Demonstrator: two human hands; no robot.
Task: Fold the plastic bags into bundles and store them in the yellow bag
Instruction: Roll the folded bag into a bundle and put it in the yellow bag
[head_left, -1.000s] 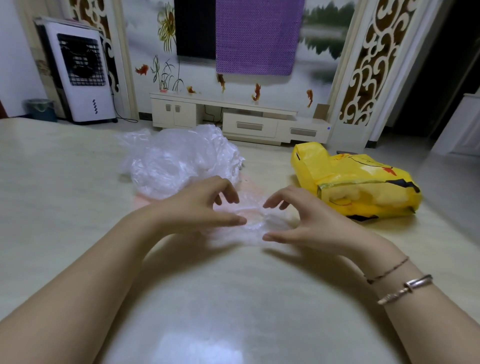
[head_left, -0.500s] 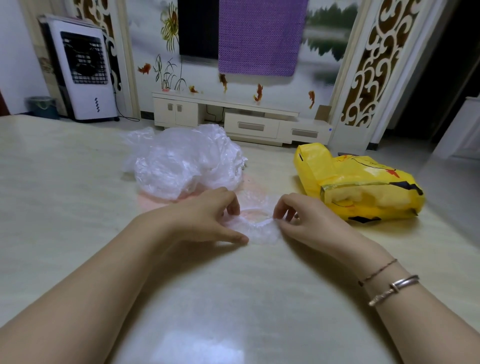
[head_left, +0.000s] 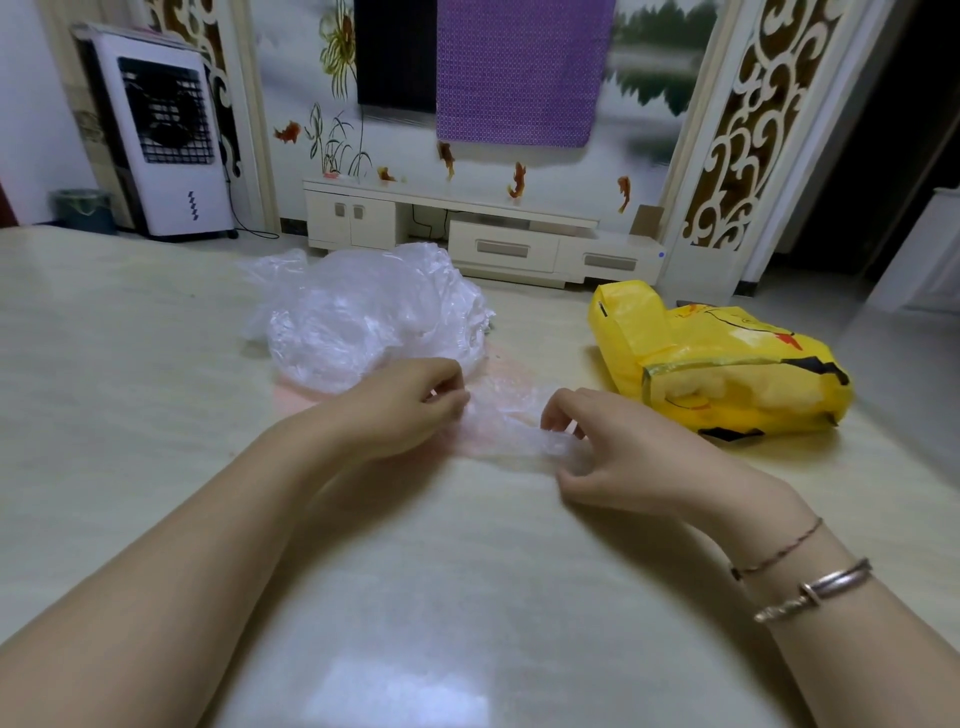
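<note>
Left hand (head_left: 405, 405) and right hand (head_left: 618, 452) each pinch one end of a clear plastic bag (head_left: 506, 426) on the worktop (head_left: 130, 389); loose bag pile (head_left: 363, 317) behind, yellow bag (head_left: 727, 364) right.

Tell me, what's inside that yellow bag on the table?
Through the open mouth of the yellow bag shows something pale and crumpled, perhaps plastic bags, but too blurred to tell. The bag's opaque walls cover everything deeper, so how full it is cannot be seen.

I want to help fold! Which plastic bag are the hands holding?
The small flat clear bag pinched between left hand and right hand, not the big crumpled pile behind.
</note>
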